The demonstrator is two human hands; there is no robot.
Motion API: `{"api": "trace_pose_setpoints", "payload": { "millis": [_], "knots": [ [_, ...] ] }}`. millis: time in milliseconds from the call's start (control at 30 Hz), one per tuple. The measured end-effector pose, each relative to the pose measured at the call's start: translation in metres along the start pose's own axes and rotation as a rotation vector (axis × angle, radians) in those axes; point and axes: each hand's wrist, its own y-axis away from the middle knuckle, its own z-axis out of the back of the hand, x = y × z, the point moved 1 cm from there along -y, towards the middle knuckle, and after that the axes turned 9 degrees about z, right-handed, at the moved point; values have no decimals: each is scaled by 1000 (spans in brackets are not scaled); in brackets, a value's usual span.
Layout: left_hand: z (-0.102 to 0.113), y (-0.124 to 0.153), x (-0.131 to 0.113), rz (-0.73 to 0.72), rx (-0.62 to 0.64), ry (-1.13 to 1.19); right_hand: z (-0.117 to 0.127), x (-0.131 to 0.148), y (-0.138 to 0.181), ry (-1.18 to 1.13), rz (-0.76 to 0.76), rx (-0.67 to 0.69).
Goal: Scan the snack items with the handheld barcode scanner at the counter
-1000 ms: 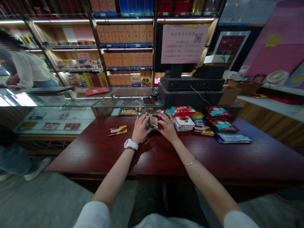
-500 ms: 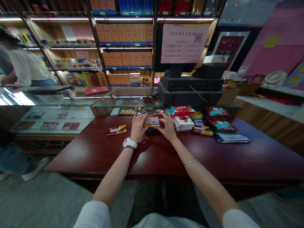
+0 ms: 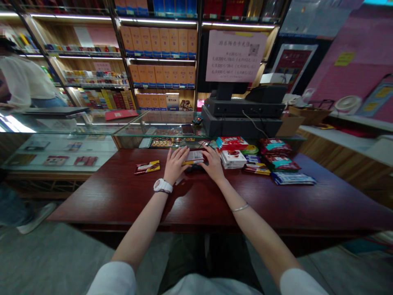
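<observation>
Both hands hold a flat packet (image 3: 194,157), long axis left-right.

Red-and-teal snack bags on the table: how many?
2: one red-and-teal bag at the back of the table, another just in front, right of both hands; more may be hidden.

The packet (image 3: 194,157) between the left hand (image 3: 175,164) and right hand (image 3: 212,164) has its ends covered by fingers; its print is too small to read. A dark thing (image 3: 193,167) beneath shows only partly. At nine o'clock a person (image 3: 24,84) is cut by the edge.
</observation>
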Motion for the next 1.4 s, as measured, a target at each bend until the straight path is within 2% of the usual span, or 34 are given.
{"api": "trace_pose_setpoints", "payload": {
  "millis": [467, 633, 767, 967, 1033, 1167, 1400],
  "knots": [
    [-4, 2, 6, -26, -17, -4, 4, 8, -4, -24, -9, 7],
    [5, -2, 26, 79, -76, -18, 5, 9, -5, -90, -30, 16],
    [9, -2, 42, 189, -118, -17, -2, 6, -1, -137, -34, 117],
    [3, 0, 55, 265, -102, 0, -20, 5, 16, -153, 0, 449],
    [0, 1, 58, 276, -92, 3, -25, 4, 20, -147, 6, 515],
    [-5, 1, 61, 301, -77, 12, -25, 4, 19, -152, 12, 510],
    [-5, 2, 63, 308, -88, 16, -3, 6, 4, -232, 60, 515]
  ]
}}
